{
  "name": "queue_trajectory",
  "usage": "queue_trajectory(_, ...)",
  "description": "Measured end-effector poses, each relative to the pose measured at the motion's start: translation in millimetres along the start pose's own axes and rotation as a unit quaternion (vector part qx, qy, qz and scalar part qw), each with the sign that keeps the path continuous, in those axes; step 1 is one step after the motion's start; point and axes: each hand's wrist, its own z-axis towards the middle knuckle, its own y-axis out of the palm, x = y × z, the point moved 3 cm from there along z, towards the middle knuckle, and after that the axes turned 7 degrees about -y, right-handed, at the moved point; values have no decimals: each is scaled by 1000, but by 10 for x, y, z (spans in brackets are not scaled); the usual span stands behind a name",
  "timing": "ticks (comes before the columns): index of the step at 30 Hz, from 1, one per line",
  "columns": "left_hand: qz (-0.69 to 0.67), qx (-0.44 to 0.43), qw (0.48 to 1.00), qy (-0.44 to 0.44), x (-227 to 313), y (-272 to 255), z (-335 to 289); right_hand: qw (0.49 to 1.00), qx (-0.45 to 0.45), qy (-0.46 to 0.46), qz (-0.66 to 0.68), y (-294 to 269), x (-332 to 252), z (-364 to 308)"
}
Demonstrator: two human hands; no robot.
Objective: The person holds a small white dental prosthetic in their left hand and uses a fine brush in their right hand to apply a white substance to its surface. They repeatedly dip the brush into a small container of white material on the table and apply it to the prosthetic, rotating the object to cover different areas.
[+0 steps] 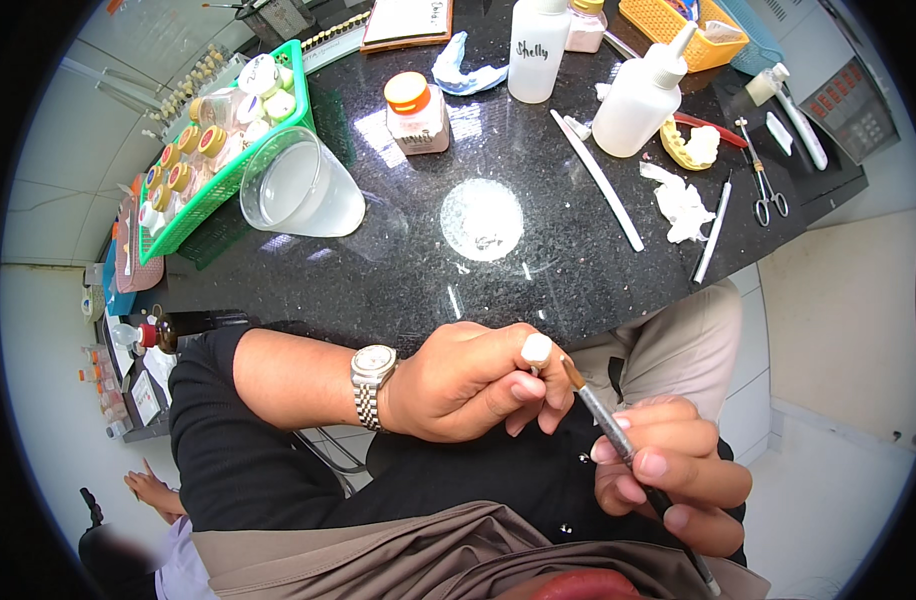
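Above the lap, just off the near edge of the black worktop, my left hand (468,385), a metal watch on its wrist, is closed. Between its thumb and fingers sits a small white tooth crown (536,349), facing up. My right hand (678,465) grips a thin dark-handled brush (610,428) like a pen. The brown tip of the brush points up and left, very close to the crown and the left fingertips; whether they touch I cannot tell. The lower end of the handle slants down past my right palm.
A clear plastic cup (328,205) of liquid stands beside a green basket (296,85) of small jars. Farther back are an orange-lidded jar (418,130) and white squeeze bottles (633,110). At right lie crumpled tissue (681,205), scissors (766,185) and a yellowish dental model (683,150).
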Motion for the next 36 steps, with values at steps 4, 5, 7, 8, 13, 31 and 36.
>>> queue_trajectory(4,-10,-2,1000,3,3,9,16,998,48,-20,-47,78,34,17)
queue_trajectory(5,-11,0,1000,5,-11,10,2,998,47,-21,-45,88,38,18)
queue_trajectory(7,-13,4,1000,7,-46,12,-26,999,35,-12,-29,82,38,11)
queue_trajectory(8,-14,7,1000,9,-50,15,-32,1000,23,-4,-14,51,32,-2)
queue_trajectory(13,-3,13,1000,8,-53,16,-30,1000,25,-11,-4,42,18,3)
queue_trajectory(31,-8,7,1000,26,-67,17,-21,997,62,-9,-35,80,13,6)
queue_trajectory(36,-4,2,1000,6,-40,9,-17,998,54,-23,-22,89,19,6)
